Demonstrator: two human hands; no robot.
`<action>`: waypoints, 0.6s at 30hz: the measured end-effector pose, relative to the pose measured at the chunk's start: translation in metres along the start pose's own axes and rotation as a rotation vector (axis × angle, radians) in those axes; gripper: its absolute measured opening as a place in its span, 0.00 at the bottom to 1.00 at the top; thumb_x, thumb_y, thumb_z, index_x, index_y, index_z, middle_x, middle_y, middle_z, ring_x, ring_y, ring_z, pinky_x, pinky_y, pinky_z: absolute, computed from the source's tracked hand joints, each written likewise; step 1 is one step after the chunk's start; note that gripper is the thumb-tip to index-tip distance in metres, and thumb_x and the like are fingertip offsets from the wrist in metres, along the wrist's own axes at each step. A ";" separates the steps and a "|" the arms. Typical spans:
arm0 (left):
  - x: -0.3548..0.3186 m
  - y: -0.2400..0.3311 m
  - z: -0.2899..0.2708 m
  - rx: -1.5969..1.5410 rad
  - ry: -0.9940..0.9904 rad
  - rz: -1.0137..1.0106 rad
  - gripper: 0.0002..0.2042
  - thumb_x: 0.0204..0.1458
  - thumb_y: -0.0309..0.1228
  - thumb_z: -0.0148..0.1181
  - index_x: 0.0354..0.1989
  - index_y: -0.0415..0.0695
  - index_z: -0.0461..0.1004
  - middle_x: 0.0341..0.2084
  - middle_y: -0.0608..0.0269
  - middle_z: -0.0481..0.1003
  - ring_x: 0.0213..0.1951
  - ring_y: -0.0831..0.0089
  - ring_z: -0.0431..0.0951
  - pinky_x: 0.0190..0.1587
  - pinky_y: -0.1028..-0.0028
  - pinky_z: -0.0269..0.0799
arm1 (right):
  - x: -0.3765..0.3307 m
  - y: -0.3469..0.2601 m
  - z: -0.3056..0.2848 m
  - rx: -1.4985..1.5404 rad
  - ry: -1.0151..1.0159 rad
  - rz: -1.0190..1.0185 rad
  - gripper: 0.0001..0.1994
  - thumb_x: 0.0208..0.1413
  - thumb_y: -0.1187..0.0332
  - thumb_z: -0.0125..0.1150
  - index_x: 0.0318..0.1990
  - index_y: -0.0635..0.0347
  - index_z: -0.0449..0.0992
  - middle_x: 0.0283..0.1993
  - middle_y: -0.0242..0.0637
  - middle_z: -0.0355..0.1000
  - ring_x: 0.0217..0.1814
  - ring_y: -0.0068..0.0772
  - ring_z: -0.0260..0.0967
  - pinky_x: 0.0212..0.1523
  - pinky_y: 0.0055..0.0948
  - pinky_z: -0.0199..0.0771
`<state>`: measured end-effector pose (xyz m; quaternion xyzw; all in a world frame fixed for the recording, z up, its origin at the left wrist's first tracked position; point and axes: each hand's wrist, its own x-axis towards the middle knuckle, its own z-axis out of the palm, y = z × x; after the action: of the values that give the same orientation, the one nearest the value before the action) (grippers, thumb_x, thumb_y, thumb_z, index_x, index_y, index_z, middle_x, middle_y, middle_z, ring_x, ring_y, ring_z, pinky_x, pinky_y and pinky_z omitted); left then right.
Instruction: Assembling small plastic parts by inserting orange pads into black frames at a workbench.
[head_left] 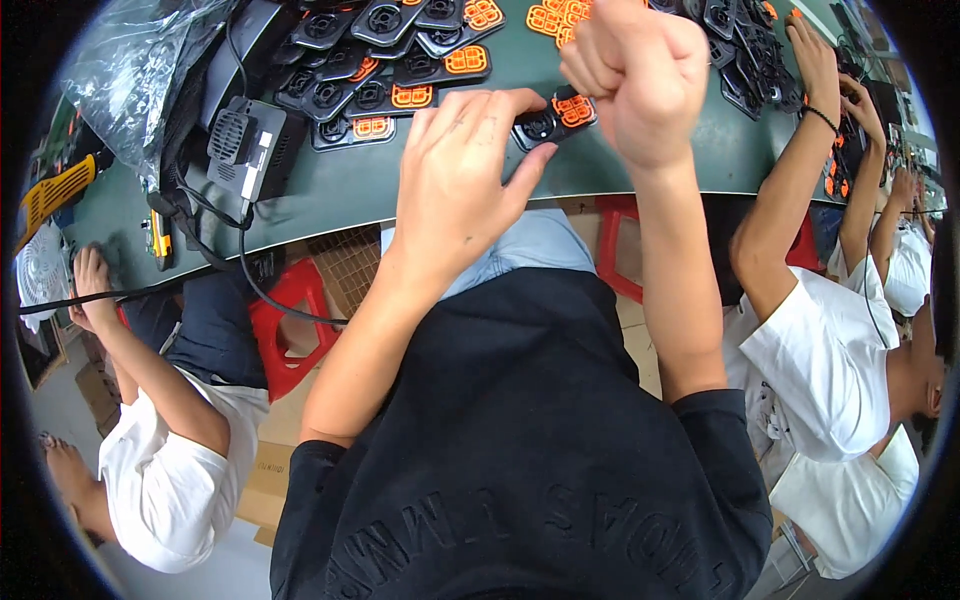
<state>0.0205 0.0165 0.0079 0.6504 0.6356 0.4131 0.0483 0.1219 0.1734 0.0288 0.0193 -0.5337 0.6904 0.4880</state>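
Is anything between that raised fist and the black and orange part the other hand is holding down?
Nothing visible. The right hand hangs closed just above the black and orange part, which the left hand presses onto the green table.

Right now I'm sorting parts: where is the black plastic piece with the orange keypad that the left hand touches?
In the head view, the black plastic piece with the orange keypad lies on the green table at upper centre, under the left hand fingertips, just left of the raised right hand.

Bare counter (640, 165) lies open at six o'clock of the part (553, 118); piled parts (385, 60) crowd ten o'clock, a black box (250, 145) blocks nine
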 end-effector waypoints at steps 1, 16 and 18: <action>-0.001 0.000 -0.001 0.002 -0.004 -0.007 0.20 0.50 0.31 0.78 0.51 0.46 0.79 0.44 0.64 0.83 0.51 0.62 0.81 0.52 0.62 0.69 | 0.004 0.010 -0.006 0.224 -0.254 -0.309 0.29 0.78 0.70 0.53 0.16 0.54 0.63 0.14 0.21 0.55 0.14 0.13 0.45 0.18 0.28 0.41; -0.001 -0.006 -0.009 0.018 -0.027 -0.014 0.20 0.53 0.32 0.75 0.53 0.43 0.78 0.50 0.57 0.79 0.55 0.54 0.76 0.59 0.56 0.71 | 0.010 -0.046 -0.002 -0.160 0.513 0.207 0.28 0.78 0.57 0.50 0.19 0.44 0.51 0.17 0.19 0.41 0.17 0.18 0.34 0.21 0.29 0.36; 0.000 -0.006 -0.007 0.005 -0.070 -0.019 0.21 0.54 0.32 0.74 0.56 0.43 0.77 0.52 0.56 0.78 0.57 0.52 0.74 0.60 0.54 0.71 | 0.010 -0.065 -0.046 0.174 0.414 0.206 0.28 0.79 0.57 0.48 0.20 0.43 0.50 0.17 0.18 0.40 0.18 0.19 0.31 0.21 0.29 0.35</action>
<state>0.0116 0.0141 0.0094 0.6585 0.6408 0.3878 0.0727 0.1843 0.2110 0.0610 -0.1352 -0.3601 0.7690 0.5106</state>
